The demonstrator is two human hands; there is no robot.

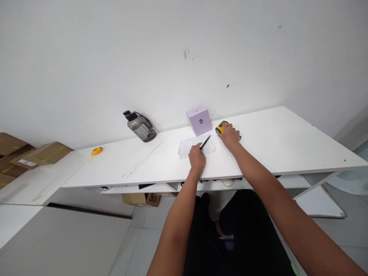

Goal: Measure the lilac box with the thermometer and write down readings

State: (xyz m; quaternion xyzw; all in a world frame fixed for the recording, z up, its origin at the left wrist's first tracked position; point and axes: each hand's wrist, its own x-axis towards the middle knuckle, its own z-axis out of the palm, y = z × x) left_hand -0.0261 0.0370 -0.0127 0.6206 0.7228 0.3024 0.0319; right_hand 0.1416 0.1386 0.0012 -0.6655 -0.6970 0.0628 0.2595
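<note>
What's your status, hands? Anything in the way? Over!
Left hand: holding black pen at paper. Right hand: gripping yellow-and-black tape measure. Purple box behind paper, seemingly blocking neither. Over.

"SF" reads sideways on the cardboard box (142, 199); the purple box (200, 122) bears a dark emblem (201, 121).

The left hand (197, 157) holds a black pen (205, 142) over a white paper (185, 147) on the long white desk (276, 142). The right hand (230, 137) has its fingers around a yellow and black tape measure (220, 127). A purple box (200, 122) sits just behind the paper. Off to the left are a gray bottle (141, 127) near the wall (172, 50), a little orange tape (97, 150) and some brown boxes (47, 153)
</note>
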